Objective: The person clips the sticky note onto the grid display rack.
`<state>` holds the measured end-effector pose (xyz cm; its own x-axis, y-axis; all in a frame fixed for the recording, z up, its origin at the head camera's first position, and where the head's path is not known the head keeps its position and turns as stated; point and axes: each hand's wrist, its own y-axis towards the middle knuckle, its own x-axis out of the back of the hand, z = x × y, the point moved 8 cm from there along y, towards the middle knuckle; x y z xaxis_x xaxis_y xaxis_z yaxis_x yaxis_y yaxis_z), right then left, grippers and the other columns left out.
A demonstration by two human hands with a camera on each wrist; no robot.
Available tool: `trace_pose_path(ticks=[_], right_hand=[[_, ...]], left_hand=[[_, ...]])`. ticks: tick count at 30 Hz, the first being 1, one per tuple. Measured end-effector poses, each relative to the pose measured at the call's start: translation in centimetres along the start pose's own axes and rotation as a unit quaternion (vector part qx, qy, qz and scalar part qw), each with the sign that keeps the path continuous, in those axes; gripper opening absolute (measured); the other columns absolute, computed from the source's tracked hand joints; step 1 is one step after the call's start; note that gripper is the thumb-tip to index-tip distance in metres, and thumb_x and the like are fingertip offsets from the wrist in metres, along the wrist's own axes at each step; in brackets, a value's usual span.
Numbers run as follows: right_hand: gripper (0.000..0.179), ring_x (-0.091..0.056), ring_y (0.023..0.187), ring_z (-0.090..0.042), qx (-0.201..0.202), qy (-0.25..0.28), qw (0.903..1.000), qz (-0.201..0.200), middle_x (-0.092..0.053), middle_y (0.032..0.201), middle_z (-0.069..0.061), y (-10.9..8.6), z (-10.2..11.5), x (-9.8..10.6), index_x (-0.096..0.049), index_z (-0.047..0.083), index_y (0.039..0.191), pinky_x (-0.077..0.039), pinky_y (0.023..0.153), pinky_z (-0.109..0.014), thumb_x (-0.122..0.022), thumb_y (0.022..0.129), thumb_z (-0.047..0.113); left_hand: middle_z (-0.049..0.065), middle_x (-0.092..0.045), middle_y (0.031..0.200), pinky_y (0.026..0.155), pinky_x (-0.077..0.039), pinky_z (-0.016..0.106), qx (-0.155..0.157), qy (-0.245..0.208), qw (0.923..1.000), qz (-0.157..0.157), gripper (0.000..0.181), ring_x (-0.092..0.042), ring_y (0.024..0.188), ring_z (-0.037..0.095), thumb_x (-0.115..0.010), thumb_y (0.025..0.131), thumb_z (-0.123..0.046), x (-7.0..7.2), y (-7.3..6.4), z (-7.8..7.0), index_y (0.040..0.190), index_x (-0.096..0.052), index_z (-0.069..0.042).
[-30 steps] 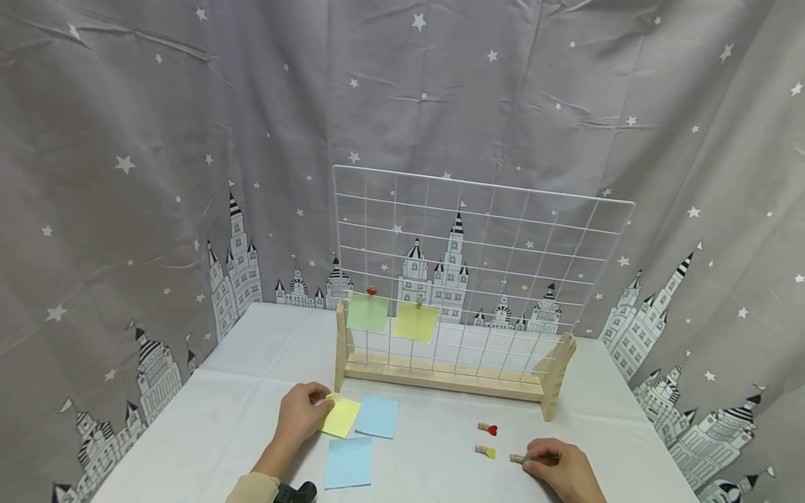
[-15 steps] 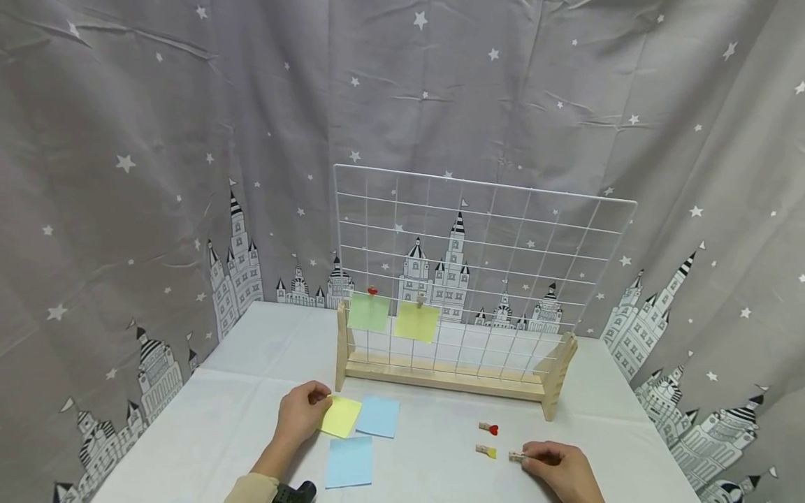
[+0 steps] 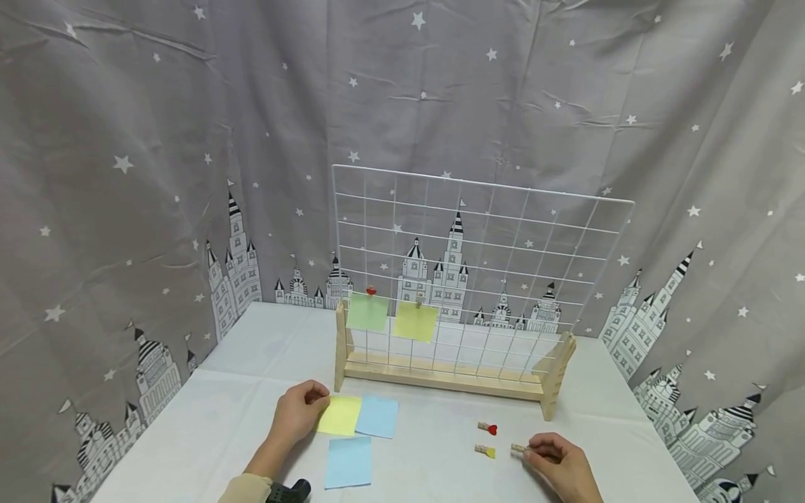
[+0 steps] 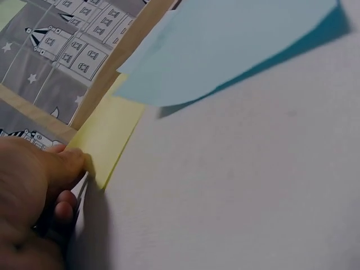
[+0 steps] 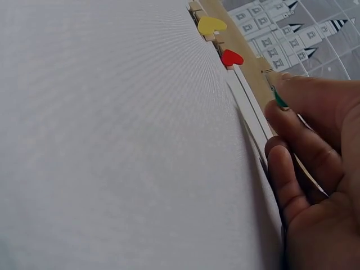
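Observation:
At the left of the table, my left hand (image 3: pixel 295 413) pinches the left edge of a yellow sticky note (image 3: pixel 341 416); thumb and fingers meet at its edge in the left wrist view. The note's right side borders a blue sticky note (image 3: pixel 377 417), and a second blue note (image 3: pixel 349 462) lies in front. On the right, my right hand (image 3: pixel 561 467) pinches a small wooden clothespin (image 3: pixel 519 448) between thumb and fingertips. Its green heart (image 5: pixel 279 98) shows between the fingers in the right wrist view, mostly covered by them.
A white wire grid (image 3: pixel 484 244) stands upright in a wooden base (image 3: pixel 440 377) behind the hands. Clipped on it hang a green note (image 3: pixel 367 312) and a yellow note (image 3: pixel 416 322). Clothespins with a red heart (image 3: pixel 492 429) and a yellow heart (image 3: pixel 490 453) lie left of my right hand.
The yellow note under my left hand has turned slightly and now sits straighter beside the blue one. My right hand has shifted the clothespin a little away from me.

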<state>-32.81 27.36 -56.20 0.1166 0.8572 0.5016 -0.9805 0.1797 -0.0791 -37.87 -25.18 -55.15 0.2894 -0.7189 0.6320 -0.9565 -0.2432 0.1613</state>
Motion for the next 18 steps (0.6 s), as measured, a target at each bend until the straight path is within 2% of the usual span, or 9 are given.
trace_pose_path(ticks=[5, 9, 18], right_hand=[[0.024, -0.068, 0.079, -0.012, -0.005, 0.035, 0.9994, -0.006, -0.074, 0.089, -0.003, 0.04, 0.0, 0.36, -0.065, 0.001, 0.093, -0.053, 0.068, -0.023, -0.085, 0.081, 0.006], [0.023, -0.067, 0.079, -0.011, 0.001, 0.035, 0.9993, -0.009, -0.074, 0.09, -0.003, -0.05, 0.21, 0.55, -0.065, 0.001, 0.09, -0.054, 0.069, -0.022, -0.085, 0.082, 0.008], [0.021, -0.064, 0.08, -0.011, 0.005, 0.043, 0.9991, -0.006, -0.074, 0.092, -0.003, -0.02, 0.23, 0.38, -0.071, 0.001, 0.101, -0.054, 0.071, -0.023, -0.082, 0.085, 0.009]], left_hand=[[0.0, -0.068, 0.083, 0.071, -0.045, 0.031, -0.001, -0.013, 0.9997, 0.021, 0.006, -0.057, 0.078, 0.016, -0.075, 0.089, -0.007, 0.04, 0.43, 0.18, 0.093, -0.073, -0.011], [0.001, -0.069, 0.087, 0.072, -0.046, 0.031, 0.001, -0.027, 0.9992, 0.029, 0.006, -0.057, 0.08, 0.017, -0.074, 0.091, -0.007, 0.23, 0.59, 0.25, 0.095, -0.073, -0.011], [0.006, -0.069, 0.095, 0.071, -0.048, 0.029, 0.021, -0.066, 0.9971, 0.031, 0.007, -0.057, 0.088, 0.02, -0.07, 0.095, -0.009, 0.93, 0.6, 0.28, 0.102, -0.073, -0.008]])
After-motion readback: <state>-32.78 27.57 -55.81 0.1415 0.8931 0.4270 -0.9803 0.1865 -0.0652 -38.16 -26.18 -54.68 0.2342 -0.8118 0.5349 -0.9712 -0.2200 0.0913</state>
